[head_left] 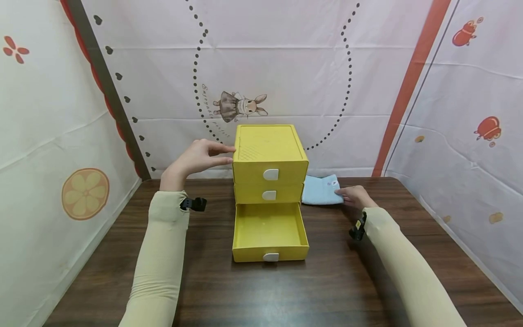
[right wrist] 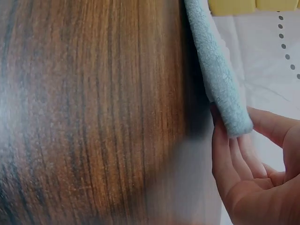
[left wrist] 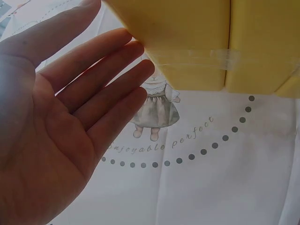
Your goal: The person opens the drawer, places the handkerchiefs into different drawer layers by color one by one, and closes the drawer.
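Note:
A yellow three-drawer cabinet (head_left: 270, 172) stands mid-table, its bottom drawer (head_left: 267, 225) pulled out with a bare floor and its two upper drawers closed. My left hand (head_left: 200, 156) touches the top left edge of the cabinet with its fingertips. In the left wrist view those fingers (left wrist: 108, 79) are nearly straight, beside the yellow side wall. To the right of the cabinet, a folded light-blue towel (head_left: 320, 190) lies by the back edge. My right hand (head_left: 355, 196) pinches the towel's right end between thumb and fingers, as the right wrist view also shows.
The dark wooden table (head_left: 261, 295) runs up to a printed white cloth (head_left: 286, 81) hung behind it, with more cloth on both sides. White tabs mark the drawer fronts, and the pulled-out drawer juts toward me.

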A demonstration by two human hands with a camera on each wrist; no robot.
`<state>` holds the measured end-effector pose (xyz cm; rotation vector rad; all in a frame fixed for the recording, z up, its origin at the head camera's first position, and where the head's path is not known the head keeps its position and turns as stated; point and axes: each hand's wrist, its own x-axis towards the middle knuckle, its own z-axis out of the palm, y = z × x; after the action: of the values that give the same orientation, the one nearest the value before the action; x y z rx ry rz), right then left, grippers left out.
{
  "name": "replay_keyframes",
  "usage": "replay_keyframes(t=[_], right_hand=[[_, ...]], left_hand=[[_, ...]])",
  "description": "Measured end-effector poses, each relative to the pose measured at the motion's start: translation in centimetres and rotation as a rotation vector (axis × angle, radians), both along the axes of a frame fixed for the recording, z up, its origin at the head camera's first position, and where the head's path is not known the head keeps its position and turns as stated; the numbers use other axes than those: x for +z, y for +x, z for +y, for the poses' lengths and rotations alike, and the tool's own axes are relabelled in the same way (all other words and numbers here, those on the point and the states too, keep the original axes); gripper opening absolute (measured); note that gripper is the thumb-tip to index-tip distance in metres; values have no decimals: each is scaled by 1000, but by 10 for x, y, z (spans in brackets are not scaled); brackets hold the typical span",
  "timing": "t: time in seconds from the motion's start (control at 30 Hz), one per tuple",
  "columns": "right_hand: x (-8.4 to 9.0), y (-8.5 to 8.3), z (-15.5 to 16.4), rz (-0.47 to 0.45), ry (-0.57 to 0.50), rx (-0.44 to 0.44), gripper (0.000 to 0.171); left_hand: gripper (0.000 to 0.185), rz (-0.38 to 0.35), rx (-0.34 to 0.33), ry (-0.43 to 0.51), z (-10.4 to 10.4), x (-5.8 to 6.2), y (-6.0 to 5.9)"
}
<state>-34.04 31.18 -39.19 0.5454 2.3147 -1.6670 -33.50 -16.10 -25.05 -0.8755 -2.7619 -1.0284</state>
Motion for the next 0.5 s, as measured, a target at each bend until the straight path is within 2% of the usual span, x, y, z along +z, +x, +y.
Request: replay_keyframes(t=[0.2,0.5], right_hand=[[3,4,-1,17,-6,14,63],[8,13,1,78,-32,81,58]], left_hand=[[42,-1,-4,-1,0,0,1],[43,-10,-6,7,0,-1,0]])
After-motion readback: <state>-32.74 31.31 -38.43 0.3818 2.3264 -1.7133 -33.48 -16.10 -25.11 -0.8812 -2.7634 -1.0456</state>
